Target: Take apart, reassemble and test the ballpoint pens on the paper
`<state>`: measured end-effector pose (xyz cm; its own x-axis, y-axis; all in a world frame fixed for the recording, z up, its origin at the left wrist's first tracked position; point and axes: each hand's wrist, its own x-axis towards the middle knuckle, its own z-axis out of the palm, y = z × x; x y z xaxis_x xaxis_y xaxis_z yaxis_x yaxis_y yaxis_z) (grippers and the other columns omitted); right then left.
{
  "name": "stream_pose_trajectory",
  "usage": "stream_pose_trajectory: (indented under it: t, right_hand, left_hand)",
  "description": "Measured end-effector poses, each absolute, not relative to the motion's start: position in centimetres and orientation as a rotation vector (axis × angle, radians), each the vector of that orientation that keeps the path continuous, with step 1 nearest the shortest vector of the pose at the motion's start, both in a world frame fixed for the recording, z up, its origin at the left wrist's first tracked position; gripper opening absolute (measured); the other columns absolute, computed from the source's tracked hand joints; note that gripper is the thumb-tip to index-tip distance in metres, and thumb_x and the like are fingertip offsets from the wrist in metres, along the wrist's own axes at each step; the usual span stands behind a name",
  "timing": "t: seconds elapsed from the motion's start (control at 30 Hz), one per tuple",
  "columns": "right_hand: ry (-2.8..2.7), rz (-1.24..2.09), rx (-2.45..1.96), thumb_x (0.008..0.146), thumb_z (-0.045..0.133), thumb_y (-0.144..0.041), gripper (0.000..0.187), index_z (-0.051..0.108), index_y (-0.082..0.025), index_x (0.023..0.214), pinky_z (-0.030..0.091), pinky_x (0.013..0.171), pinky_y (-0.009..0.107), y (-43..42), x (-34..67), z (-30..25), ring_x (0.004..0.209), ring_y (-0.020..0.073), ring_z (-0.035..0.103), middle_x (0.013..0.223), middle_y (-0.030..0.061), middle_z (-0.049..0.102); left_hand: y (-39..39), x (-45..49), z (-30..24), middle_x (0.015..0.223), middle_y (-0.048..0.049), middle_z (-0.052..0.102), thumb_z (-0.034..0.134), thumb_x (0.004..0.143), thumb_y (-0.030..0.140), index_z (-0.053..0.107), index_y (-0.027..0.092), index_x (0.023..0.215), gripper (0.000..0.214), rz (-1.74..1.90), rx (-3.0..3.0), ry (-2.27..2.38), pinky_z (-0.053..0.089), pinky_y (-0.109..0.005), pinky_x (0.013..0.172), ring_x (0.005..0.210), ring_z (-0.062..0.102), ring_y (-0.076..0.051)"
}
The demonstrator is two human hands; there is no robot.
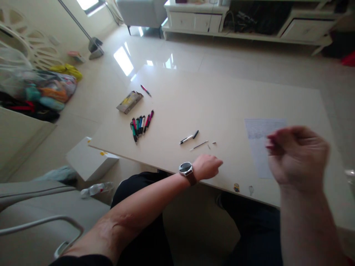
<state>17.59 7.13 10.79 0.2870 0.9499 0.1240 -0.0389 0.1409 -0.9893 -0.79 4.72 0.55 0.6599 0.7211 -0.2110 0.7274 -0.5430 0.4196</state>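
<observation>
Motion smears the right hand point(298, 159); the pink streak point(270, 142) at its fingertips cannot be named, nor its grip judged. The hand covers the right side of the sheet point(259, 142), whose writing is illegible. Left of the sheet, tiny bits point(213, 142) are too small to identify.

Row of coloured plastic click pens point(141, 125) lay near flat olive cardboard box point(129, 102); white lined paper sheet point(260, 147) well right.

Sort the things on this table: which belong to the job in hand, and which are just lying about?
In hand: left hand, right hand, black-and-white pen, thin refill, small loose parts.
Lying about: row of coloured pens, flat box, single pen, sheet of paper, stickers.
</observation>
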Motion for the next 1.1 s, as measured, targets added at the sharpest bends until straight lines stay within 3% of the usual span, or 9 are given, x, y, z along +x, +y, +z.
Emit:
stream_pose_trajectory:
  t: [0.1, 0.27, 0.4, 0.53, 0.7, 0.8, 0.93, 1.1]
  right_hand:
    - [-1.084, 1.065, -1.325, 0.065, 0.090, -0.044, 0.038, 0.064, -0.018, 0.073, 0.044, 0.043, 0.024, 8.0, 16.6, 8.4, 0.052, 0.0148, 0.064, 0.066, 0.0038, 0.071]
    - [-1.387, 1.106, -1.473, 0.082, 0.073, -0.054, 0.038, 0.065, -0.017, 0.077, 0.046, 0.051, 0.026, 8.6, 15.9, 6.4, 0.058, 0.0159, 0.065, 0.068, 0.0050, 0.071]
    - [-1.780, 0.789, -1.610, 0.093, 0.057, -0.052, 0.046, 0.056, -0.019, 0.062, 0.034, 0.051, 0.026, 8.4, 15.5, 6.4, 0.049, 0.0118, 0.049, 0.053, 0.0005, 0.057]
    - [-1.889, 0.592, -1.683, 0.094, 0.051, -0.055, 0.056, 0.041, -0.021, 0.051, 0.024, 0.052, 0.029, 8.5, 15.0, 5.8, 0.047, 0.0111, 0.035, 0.045, -0.0018, 0.040]
    - [-1.960, 0.576, -1.822, 0.091, 0.052, -0.058, 0.062, 0.036, -0.021, 0.044, 0.019, 0.052, 0.031, 8.7, 14.4, 4.4, 0.047, 0.0121, 0.031, 0.044, 0.0002, 0.039]
    - [-1.935, 0.746, -1.851, 0.086, 0.055, -0.064, 0.062, 0.040, -0.022, 0.044, 0.022, 0.050, 0.029, 8.7, 13.9, 3.4, 0.046, 0.0123, 0.036, 0.044, 0.0000, 0.043]
    - [-1.775, 1.196, -1.652, 0.091, 0.047, -0.061, 0.054, 0.055, -0.020, 0.057, 0.035, 0.052, 0.028, 8.7, 13.0, 2.2, 0.050, 0.0143, 0.051, 0.052, 0.0019, 0.057]
    - [-1.497, 1.203, -1.643, 0.089, 0.050, -0.065, 0.053, 0.062, -0.017, 0.068, 0.039, 0.051, 0.028, 9.2, 12.8, 1.5, 0.048, 0.0142, 0.052, 0.053, 0.0029, 0.059]
  left_hand:
    - [7.4, -3.0, 0.7, 0.093, -0.0079, 0.073, 0.053, 0.085, 0.017, 0.071, 0.021, 0.099, 0.024, 0.038, 2.269, 1.379, 0.049, -0.031, 0.071, 0.084, 0.068, -0.021]
    - [9.7, -5.8, -0.2, 0.098, -0.0090, 0.072, 0.057, 0.084, 0.019, 0.069, 0.019, 0.100, 0.019, 0.016, 2.075, 1.676, 0.049, -0.031, 0.076, 0.092, 0.066, -0.023]
    - [9.3, -6.1, -1.3, 0.097, -0.0112, 0.070, 0.050, 0.088, 0.017, 0.068, 0.017, 0.098, 0.021, 0.010, 2.058, 1.704, 0.048, -0.032, 0.077, 0.093, 0.065, -0.024]
    - [9.0, -5.9, -1.9, 0.090, -0.0134, 0.069, 0.042, 0.091, 0.013, 0.067, 0.015, 0.090, 0.025, 0.021, 2.042, 1.702, 0.048, -0.033, 0.078, 0.089, 0.065, -0.023]
    - [9.2, -5.2, -0.8, 0.084, -0.0081, 0.070, 0.049, 0.091, 0.019, 0.064, 0.016, 0.090, 0.016, 0.140, 2.004, 1.646, 0.045, -0.030, 0.072, 0.080, 0.063, -0.019]
    - [8.9, -4.2, 0.4, 0.075, -0.0015, 0.066, 0.050, 0.093, 0.027, 0.061, 0.017, 0.088, 0.016, 0.394, 1.828, 1.473, 0.039, -0.025, 0.061, 0.067, 0.057, -0.014]
    - [8.0, -3.1, 1.5, 0.070, 0.0015, 0.060, 0.052, 0.092, 0.030, 0.059, 0.016, 0.083, 0.018, 0.577, 1.649, 1.226, 0.033, -0.023, 0.055, 0.062, 0.048, -0.010]
    - [9.1, -4.7, 1.4, 0.073, 0.0007, 0.061, 0.051, 0.096, 0.036, 0.061, 0.017, 0.093, 0.022, 0.573, 1.687, 1.294, 0.037, -0.024, 0.059, 0.065, 0.050, -0.012]
